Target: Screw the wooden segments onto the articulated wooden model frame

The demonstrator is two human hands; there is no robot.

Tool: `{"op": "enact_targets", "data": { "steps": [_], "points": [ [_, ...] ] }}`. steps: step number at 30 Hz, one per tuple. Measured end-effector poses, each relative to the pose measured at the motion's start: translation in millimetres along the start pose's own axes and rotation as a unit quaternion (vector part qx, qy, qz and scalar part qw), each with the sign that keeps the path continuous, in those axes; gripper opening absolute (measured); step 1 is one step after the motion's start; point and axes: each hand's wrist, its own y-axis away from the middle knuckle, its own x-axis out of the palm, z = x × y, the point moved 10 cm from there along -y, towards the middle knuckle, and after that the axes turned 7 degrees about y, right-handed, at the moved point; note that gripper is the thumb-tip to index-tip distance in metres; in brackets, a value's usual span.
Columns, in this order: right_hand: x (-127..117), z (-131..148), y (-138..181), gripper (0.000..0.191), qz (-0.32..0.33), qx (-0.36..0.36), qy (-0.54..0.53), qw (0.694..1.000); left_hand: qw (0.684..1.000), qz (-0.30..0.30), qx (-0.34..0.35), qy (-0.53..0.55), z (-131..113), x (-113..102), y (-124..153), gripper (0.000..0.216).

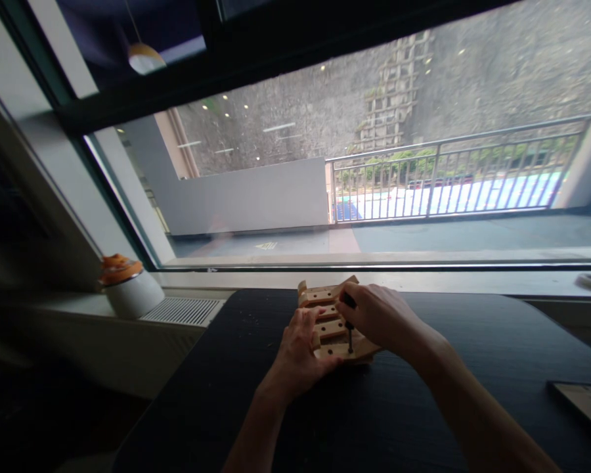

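Note:
On the dark table sits a small slatted wooden piece point(332, 327) with dark round holes or screw heads along its slats. My right hand point(374, 314) is closed around the dark handle of a screwdriver point(350, 336). Its shaft points down and the tip meets the slat nearest me, at the right end. My left hand point(301, 345) grips the left side of the wooden piece, thumb along the near edge and fingers over the slats. Part of the right side of the piece is hidden behind my right hand.
The black table point(217, 407) has rounded far corners and stands against a window sill point(256, 281). A white pot with an orange top point(132, 292) stands on the ledge at left, beside a vent grille point(182, 311). A dark-edged flat object point(584, 404) lies at the right.

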Motion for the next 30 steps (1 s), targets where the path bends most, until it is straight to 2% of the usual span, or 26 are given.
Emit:
{"op": "enact_targets", "data": {
  "steps": [8, 20, 22, 27, 30],
  "points": [
    [-7, 31, 13, 0.022, 0.010, -0.107, -0.084, 0.991, 1.000, -0.006, -0.001, 0.002, 2, 0, 0, 0.077],
    [-2, 1, -2, 0.027, -0.008, -0.010, -0.057, 0.998, 1.000, -0.007, -0.014, 0.004, -1, -2, -1, 0.075],
    [-2, 6, -1, 0.027, -0.011, -0.019, -0.056, 0.998, 1.000, -0.007, -0.012, 0.001, 1, -2, 0, 0.075],
    [-4, 31, 11, 0.024, 0.014, -0.100, -0.111, 0.989, 1.000, -0.015, 0.012, 0.007, 2, -1, 1, 0.075],
    [-6, 30, 12, 0.028, 0.018, -0.093, -0.120, 0.988, 1.000, -0.011, 0.001, 0.004, 2, -1, 0, 0.076]
  ]
}}
